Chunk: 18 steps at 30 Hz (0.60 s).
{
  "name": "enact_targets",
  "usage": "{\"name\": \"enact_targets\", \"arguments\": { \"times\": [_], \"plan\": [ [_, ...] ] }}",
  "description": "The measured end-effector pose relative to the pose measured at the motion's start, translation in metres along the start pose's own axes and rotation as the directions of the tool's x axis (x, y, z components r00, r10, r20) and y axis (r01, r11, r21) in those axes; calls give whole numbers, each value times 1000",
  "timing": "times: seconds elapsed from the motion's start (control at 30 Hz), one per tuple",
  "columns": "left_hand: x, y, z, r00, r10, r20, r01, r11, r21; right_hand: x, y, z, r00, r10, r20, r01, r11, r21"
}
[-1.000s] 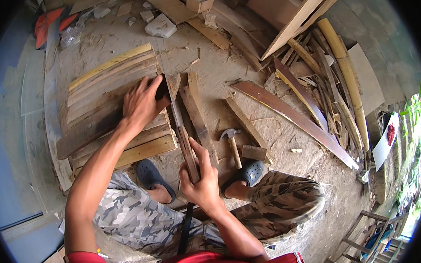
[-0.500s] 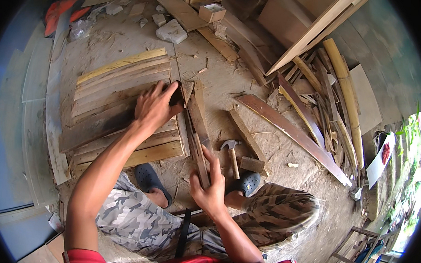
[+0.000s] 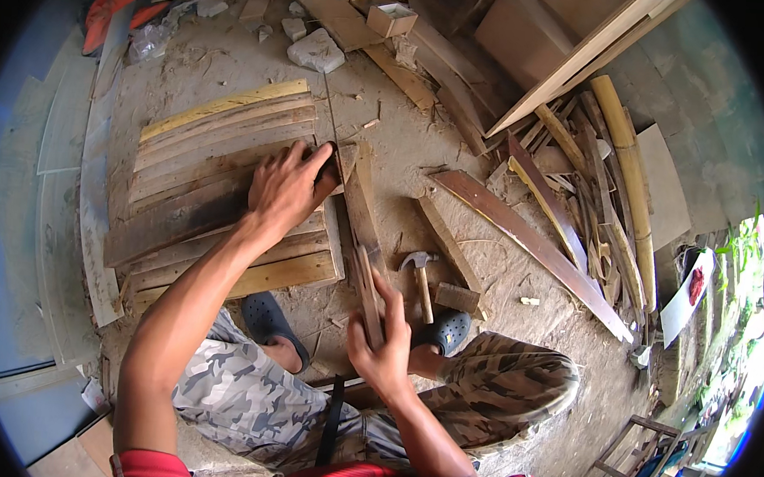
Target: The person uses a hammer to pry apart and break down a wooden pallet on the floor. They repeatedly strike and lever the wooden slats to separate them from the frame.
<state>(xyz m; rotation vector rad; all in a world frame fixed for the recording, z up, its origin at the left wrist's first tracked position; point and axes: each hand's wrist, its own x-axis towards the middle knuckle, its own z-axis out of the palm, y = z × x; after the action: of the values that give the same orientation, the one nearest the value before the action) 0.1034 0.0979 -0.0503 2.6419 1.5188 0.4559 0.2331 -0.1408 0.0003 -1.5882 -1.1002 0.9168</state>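
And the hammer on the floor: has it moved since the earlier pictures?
No. The hammer lies just left of the small wood block, as before; the whole view has shifted, carrying both together.

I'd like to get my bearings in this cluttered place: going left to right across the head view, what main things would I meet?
Orange item → the person's left hand → right hand, gripping a piece of wood → small wooden block → thick bamboo pole → white sheet with a red patch.
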Motion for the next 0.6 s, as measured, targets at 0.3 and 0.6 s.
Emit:
{"name": "enact_targets", "arguments": {
  "times": [0.3, 0.6],
  "plan": [
    [7, 20, -23, 995, -38, 94, 43, 998, -54, -43, 0, -15, 1000, 17, 5, -17, 1000, -2],
    [6, 19, -22, 996, -29, 86, 33, 998, -47, -42, 0, -22, 995, 78, 65, -77, 997, -13]
  ]
}}
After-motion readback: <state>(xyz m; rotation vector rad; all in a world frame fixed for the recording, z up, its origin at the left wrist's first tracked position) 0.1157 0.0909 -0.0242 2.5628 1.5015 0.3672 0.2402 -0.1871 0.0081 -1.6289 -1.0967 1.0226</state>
